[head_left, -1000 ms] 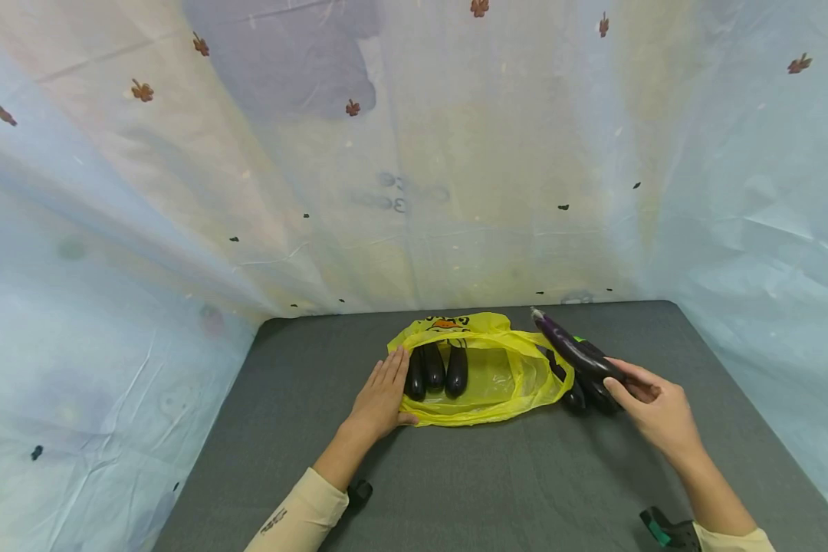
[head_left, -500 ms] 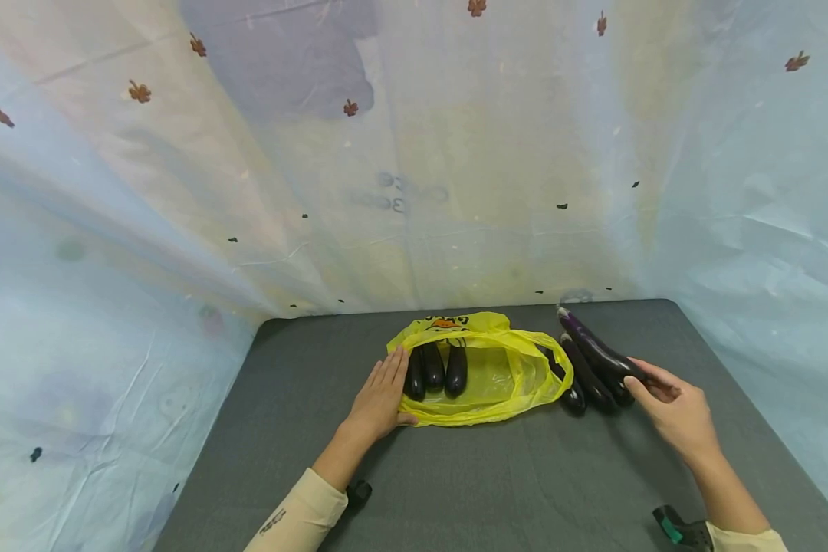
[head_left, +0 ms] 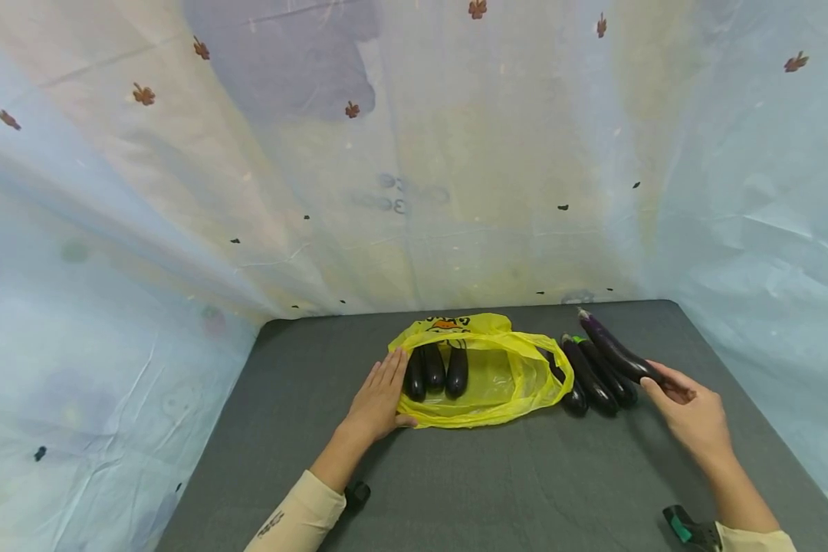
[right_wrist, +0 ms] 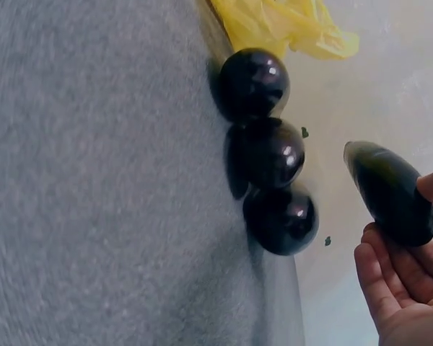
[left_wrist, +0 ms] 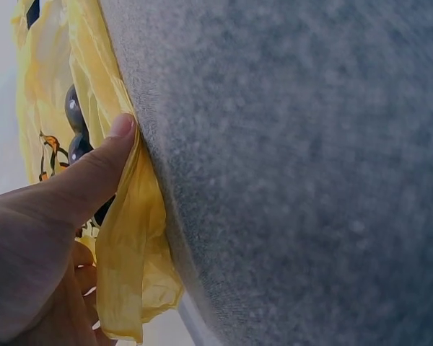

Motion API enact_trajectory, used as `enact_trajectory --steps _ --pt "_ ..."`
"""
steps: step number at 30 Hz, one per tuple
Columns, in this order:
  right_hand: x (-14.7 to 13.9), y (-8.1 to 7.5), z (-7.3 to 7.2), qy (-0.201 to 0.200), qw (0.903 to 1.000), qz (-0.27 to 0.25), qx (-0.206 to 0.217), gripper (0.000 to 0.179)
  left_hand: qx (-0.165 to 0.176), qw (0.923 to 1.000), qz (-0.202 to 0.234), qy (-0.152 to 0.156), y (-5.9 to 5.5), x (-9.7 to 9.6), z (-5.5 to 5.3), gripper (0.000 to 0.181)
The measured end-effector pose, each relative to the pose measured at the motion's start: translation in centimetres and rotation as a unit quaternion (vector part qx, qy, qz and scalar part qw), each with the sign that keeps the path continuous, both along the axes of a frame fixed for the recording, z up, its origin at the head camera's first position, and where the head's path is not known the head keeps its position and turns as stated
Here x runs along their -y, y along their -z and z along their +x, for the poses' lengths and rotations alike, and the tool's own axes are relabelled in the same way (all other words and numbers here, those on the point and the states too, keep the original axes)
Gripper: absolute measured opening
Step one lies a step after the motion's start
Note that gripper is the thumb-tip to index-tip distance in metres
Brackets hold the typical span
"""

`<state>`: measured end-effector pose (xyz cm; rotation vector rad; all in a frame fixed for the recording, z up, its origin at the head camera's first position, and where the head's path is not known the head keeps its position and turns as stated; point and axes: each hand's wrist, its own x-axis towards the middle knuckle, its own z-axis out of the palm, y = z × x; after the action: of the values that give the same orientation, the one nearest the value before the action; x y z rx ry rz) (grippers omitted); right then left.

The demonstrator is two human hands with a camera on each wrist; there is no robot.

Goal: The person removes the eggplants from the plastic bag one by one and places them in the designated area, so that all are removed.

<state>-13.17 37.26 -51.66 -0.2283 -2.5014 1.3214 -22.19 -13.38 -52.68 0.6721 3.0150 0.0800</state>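
In the head view my right hand pinches an eggplant by its thick end, the stem end pointing away. The right wrist view shows that eggplant held off the table between thumb and fingers. Several more eggplants lie side by side just left of it, against a yellow plastic bag. Inside the bag's wide mouth, three eggplants rest at the left. My left hand lies with straight fingers along the bag's left side. Its thumb presses the bag's near rim.
A grey table carries everything. Pale patterned sheeting rises behind its far edge and along both sides. Dark straps show at both wrists, by the cream sleeves.
My right hand has carried its eggplant rightward, away from the bag, uncovering the eggplants lying beside it. My left hand and the bag have stayed in place.
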Motion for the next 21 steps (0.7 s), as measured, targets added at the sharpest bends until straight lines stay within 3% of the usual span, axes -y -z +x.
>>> enact_trajectory --steps 8,21 --pt "-0.7 0.9 -0.4 0.041 0.9990 -0.016 0.008 0.055 -0.004 1.0000 0.005 0.006 0.0 0.3 0.0 0.129" --pt "-1.9 2.1 -1.3 0.075 0.9955 0.018 0.055 0.065 -0.007 1.0000 0.000 0.004 0.0 0.1 0.2 0.130"
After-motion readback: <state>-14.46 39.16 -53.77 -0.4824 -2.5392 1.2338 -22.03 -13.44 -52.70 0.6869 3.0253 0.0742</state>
